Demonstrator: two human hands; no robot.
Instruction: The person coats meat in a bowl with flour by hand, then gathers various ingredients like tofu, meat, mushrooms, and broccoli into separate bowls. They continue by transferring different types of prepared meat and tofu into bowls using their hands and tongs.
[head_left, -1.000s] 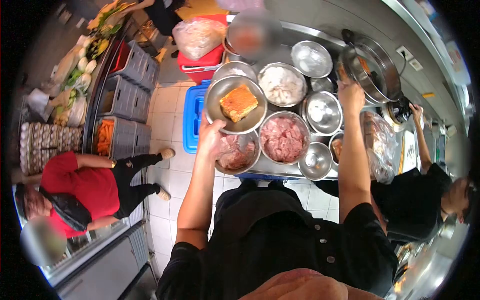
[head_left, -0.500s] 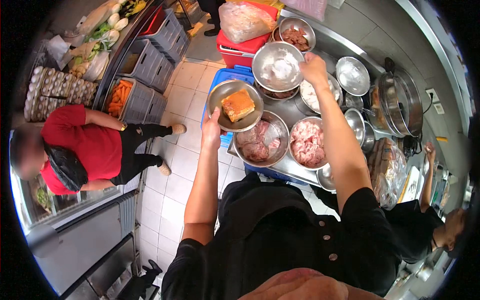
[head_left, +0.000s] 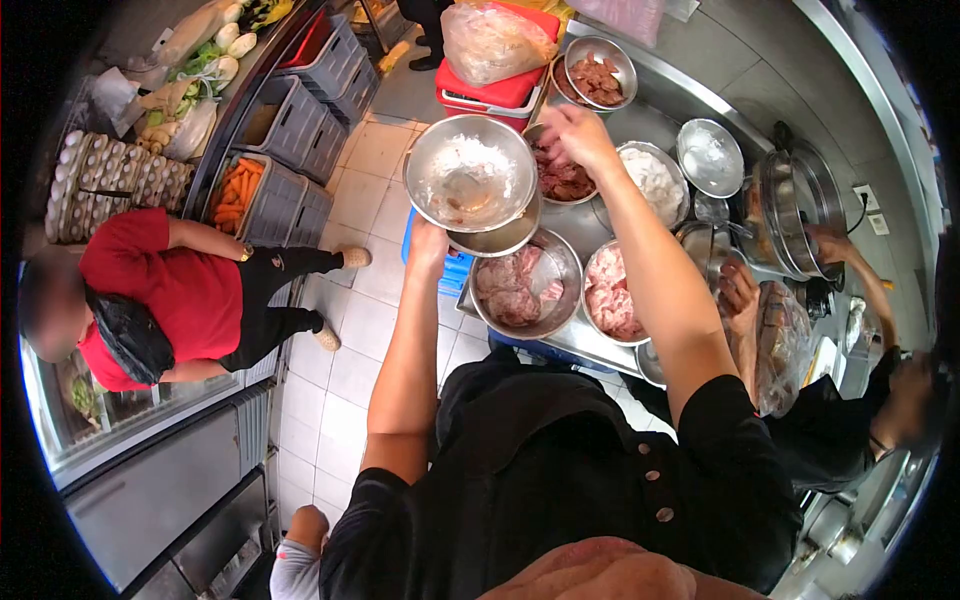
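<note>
My left hand [head_left: 430,238] is closed on the edge of a steel bowl [head_left: 503,241], held over the left end of the counter. On top of it rests a second steel bowl [head_left: 472,150] smeared with white powder, which hides what is in the lower one. My right hand [head_left: 575,138] is slightly blurred, with fingers apart and nothing visible in them. It hovers above a bowl of dark red meat [head_left: 560,178]. Nearer to me stand a bowl of pale pink meat [head_left: 510,285] and another bowl of pink meat [head_left: 612,290]. Right of my right hand is a bowl of white stuff [head_left: 652,187].
A bowl of brownish meat [head_left: 597,80] stands at the back beside a red cooler [head_left: 490,100] with a plastic bag on it. Steamer pots [head_left: 795,210] are at right. A co-worker's hand [head_left: 738,290] reaches in there. A person in red [head_left: 170,290] stands left.
The powder-smeared bowl has moved left onto the bowl in my left hand, covering the orange-brown block. My right hand has let go of it. A co-worker's hands have come in at right.
</note>
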